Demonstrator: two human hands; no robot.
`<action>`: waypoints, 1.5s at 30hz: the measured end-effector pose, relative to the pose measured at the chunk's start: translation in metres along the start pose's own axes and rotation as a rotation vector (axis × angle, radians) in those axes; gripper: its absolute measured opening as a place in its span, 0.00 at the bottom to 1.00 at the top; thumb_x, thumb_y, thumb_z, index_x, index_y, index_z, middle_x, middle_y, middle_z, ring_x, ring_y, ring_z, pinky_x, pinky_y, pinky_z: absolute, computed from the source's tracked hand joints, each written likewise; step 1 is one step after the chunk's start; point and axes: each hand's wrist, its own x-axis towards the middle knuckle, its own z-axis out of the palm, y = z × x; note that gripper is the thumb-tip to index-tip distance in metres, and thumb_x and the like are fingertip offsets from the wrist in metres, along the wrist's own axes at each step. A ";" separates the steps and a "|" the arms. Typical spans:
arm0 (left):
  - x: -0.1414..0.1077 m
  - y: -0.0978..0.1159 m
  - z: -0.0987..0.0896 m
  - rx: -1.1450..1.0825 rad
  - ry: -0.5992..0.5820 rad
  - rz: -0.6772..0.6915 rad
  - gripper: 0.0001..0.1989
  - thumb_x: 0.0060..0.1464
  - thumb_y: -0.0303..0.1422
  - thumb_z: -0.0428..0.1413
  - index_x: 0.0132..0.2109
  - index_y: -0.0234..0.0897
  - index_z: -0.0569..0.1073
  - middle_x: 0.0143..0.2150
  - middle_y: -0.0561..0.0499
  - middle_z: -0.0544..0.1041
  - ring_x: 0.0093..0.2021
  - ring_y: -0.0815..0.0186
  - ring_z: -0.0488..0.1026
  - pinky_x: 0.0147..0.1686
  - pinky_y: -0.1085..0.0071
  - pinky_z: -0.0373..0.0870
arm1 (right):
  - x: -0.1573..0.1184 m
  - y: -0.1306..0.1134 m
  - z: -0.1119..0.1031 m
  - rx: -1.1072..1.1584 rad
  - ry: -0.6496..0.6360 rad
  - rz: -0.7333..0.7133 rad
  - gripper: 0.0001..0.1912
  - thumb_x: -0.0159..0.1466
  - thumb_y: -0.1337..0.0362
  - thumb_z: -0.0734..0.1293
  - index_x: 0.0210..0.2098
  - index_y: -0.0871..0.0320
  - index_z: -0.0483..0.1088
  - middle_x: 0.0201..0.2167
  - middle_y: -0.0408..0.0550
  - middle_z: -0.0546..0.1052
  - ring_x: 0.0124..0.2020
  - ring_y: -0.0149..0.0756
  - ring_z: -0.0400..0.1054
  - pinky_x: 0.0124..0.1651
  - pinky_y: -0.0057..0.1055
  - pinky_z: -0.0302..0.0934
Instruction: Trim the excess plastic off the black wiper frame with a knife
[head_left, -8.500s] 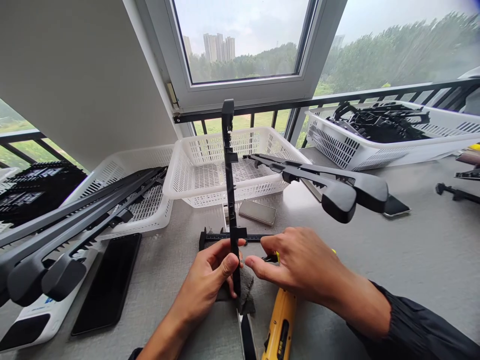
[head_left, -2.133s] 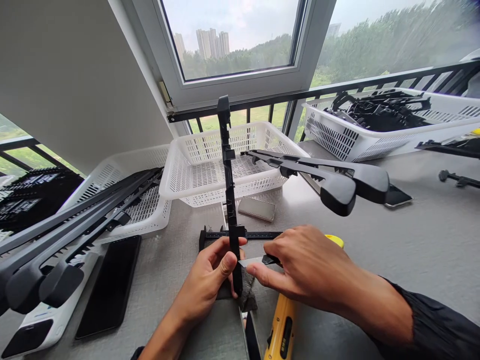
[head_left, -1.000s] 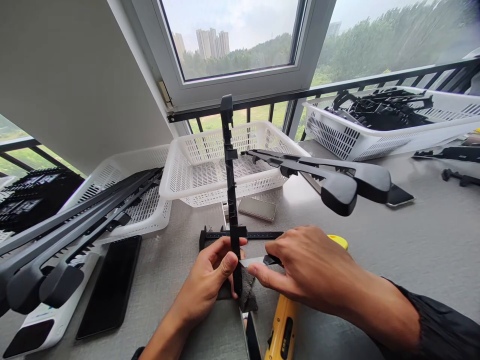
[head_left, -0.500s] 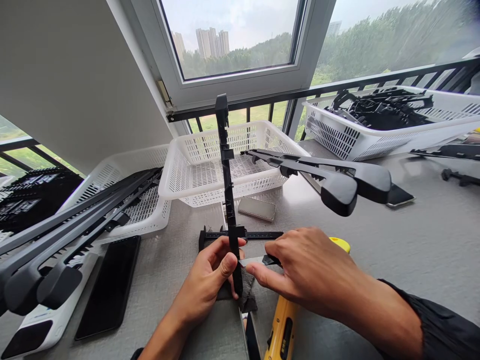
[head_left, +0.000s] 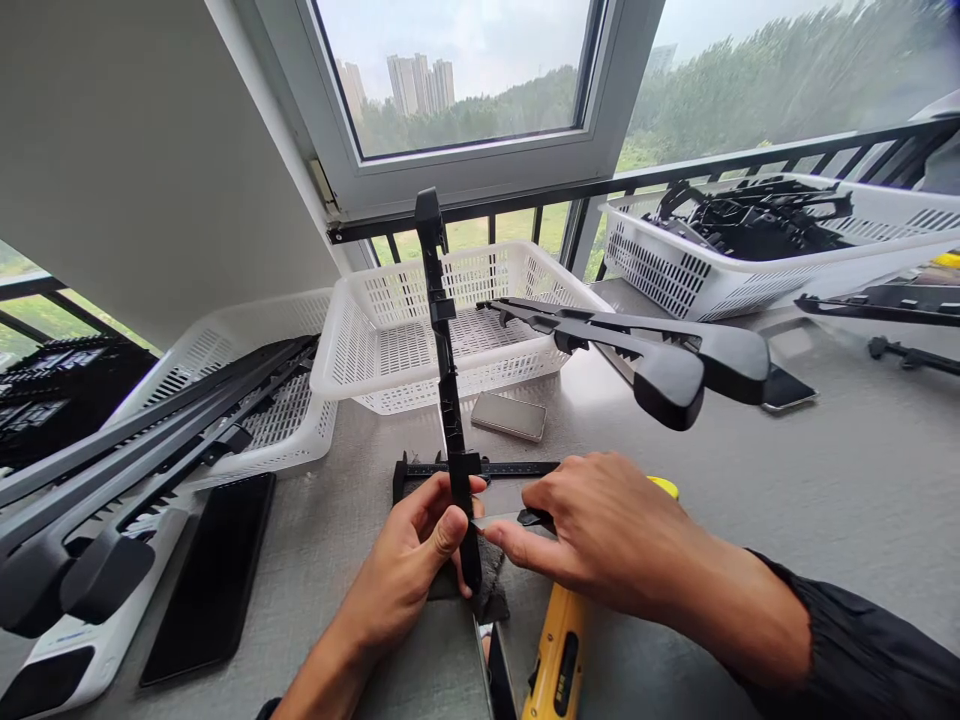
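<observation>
A long black plastic strip [head_left: 448,385] stands nearly upright in front of me, its top leaning slightly left. Near its lower end my left hand [head_left: 416,560] grips it between thumb and fingers. My right hand [head_left: 600,520] is closed around a knife [head_left: 534,518] with a black holder, its blade pointing left and its tip at the strip's edge beside my left thumb. Below the hands lies a dark grey cloth-like piece [head_left: 493,590]. A black caliper [head_left: 517,469] lies behind them. The yellow tool [head_left: 557,650] rests under my right hand.
White baskets stand at left [head_left: 300,440], centre [head_left: 450,385] and right [head_left: 720,275], the right one holding black parts. Long grey-black parts [head_left: 667,375] lean on the centre basket; similar ones [head_left: 150,460] lie left. A black phone [head_left: 214,580] and a small silver box [head_left: 510,416] lie on the table.
The strip's top tilts a little further left. The blade tip has turned slightly at the strip's edge, and my right thumb sits closer to the strip. The whole view has shifted slightly.
</observation>
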 end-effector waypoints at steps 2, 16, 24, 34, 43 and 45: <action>0.000 0.001 0.000 0.004 0.001 0.003 0.32 0.59 0.58 0.65 0.57 0.37 0.77 0.41 0.52 0.74 0.26 0.71 0.74 0.26 0.73 0.75 | 0.000 0.001 0.001 0.011 0.001 0.005 0.33 0.73 0.40 0.62 0.24 0.56 0.80 0.24 0.53 0.84 0.24 0.36 0.73 0.30 0.38 0.32; 0.001 0.005 0.003 0.032 -0.002 0.026 0.33 0.58 0.58 0.65 0.56 0.35 0.78 0.40 0.50 0.75 0.25 0.72 0.70 0.24 0.73 0.73 | 0.002 0.004 0.004 0.036 0.043 -0.054 0.32 0.73 0.42 0.65 0.22 0.57 0.77 0.20 0.50 0.80 0.21 0.34 0.69 0.29 0.38 0.34; 0.003 0.001 0.000 -0.033 0.007 0.018 0.32 0.60 0.58 0.64 0.58 0.37 0.78 0.39 0.53 0.71 0.26 0.72 0.71 0.24 0.74 0.75 | 0.002 0.004 0.006 0.060 0.062 -0.080 0.31 0.74 0.43 0.65 0.22 0.56 0.77 0.20 0.48 0.79 0.21 0.33 0.67 0.30 0.38 0.34; 0.002 0.001 0.006 -0.260 -0.014 0.007 0.31 0.60 0.56 0.65 0.60 0.38 0.80 0.38 0.52 0.68 0.27 0.73 0.66 0.21 0.77 0.71 | -0.003 0.010 0.001 0.177 0.114 -0.205 0.31 0.77 0.45 0.62 0.24 0.57 0.74 0.19 0.44 0.74 0.21 0.31 0.62 0.31 0.37 0.36; 0.000 0.001 0.005 -0.260 -0.038 0.022 0.31 0.58 0.57 0.65 0.57 0.39 0.80 0.35 0.54 0.68 0.24 0.73 0.64 0.19 0.76 0.72 | -0.003 0.005 0.009 0.095 0.152 -0.196 0.27 0.74 0.46 0.66 0.25 0.57 0.76 0.22 0.48 0.80 0.25 0.38 0.73 0.33 0.38 0.36; 0.000 0.001 0.005 -0.273 -0.040 0.024 0.31 0.58 0.57 0.66 0.56 0.39 0.80 0.34 0.55 0.68 0.24 0.74 0.63 0.18 0.77 0.71 | -0.004 0.006 0.009 0.093 0.154 -0.189 0.27 0.74 0.46 0.67 0.25 0.57 0.76 0.22 0.48 0.79 0.26 0.39 0.74 0.33 0.38 0.36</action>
